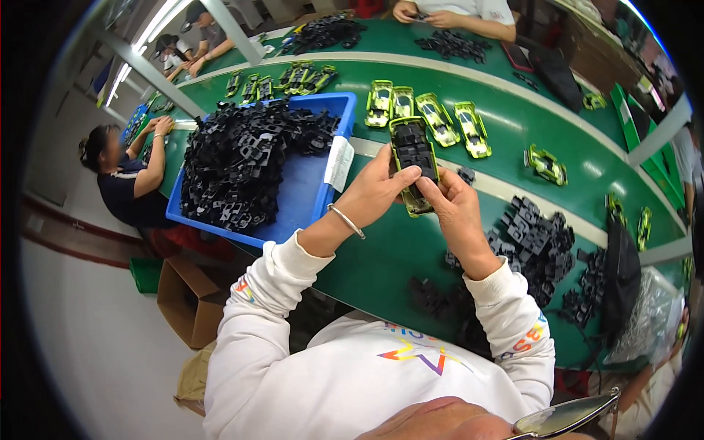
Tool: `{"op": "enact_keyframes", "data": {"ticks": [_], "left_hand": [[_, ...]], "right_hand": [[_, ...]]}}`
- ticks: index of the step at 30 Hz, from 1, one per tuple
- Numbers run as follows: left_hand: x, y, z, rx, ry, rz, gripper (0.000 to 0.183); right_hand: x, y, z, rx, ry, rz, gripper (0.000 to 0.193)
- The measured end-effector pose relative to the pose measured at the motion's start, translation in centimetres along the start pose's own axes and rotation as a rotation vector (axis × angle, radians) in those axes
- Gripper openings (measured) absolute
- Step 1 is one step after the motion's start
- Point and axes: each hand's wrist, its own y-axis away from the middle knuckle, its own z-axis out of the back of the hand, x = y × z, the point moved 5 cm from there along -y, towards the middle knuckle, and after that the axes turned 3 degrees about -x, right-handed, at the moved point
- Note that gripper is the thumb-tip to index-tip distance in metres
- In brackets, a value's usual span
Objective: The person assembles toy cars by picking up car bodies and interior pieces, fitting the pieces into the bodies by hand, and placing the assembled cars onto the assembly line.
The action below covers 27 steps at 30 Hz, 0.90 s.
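Both my hands hold one yellow-green toy car body (413, 158) turned underside up, with a black plastic chassis part seated in it. My left hand (375, 192) grips its left side, thumb pressed on the black part. My right hand (453, 207) holds the lower right end, fingers curled around the shell. The car hovers above the green conveyor table (381, 257). Several more yellow-green car bodies (429, 117) lie in a row just beyond it.
A blue bin (308, 191) heaped with black chassis parts (238, 158) sits to my left. A loose pile of black parts (535, 238) lies at my right. Other workers sit along the curved table at left and across. A cardboard box (183, 301) stands on the floor.
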Motion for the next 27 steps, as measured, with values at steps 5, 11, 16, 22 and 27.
{"op": "enact_keyframes", "data": {"ticks": [5,11,16,22,27], "left_hand": [[-1.0,-4.6,2.5,0.018,-0.03,-0.037,0.048],[0.3,-20.3,19.3,-0.443,-0.245,-0.16,0.065],[2.7,-28.1,27.5,-0.652,-0.701,0.197,0.048],[8.7,-34.4,28.3,-0.402,-0.973,0.513,0.042],[7.3,-36.1,23.9,0.019,-1.724,0.307,0.042]], "right_hand": [[1.3,-3.6,-0.7,0.072,0.072,-0.036,0.046],[2.5,-3.6,2.3,-0.006,0.323,-0.15,0.061],[2.7,-1.3,6.9,-0.046,0.478,-0.233,0.048],[2.8,0.2,9.1,-0.112,0.524,-0.255,0.038],[3.6,-1.6,9.1,-0.113,0.861,-0.043,0.031]]}}
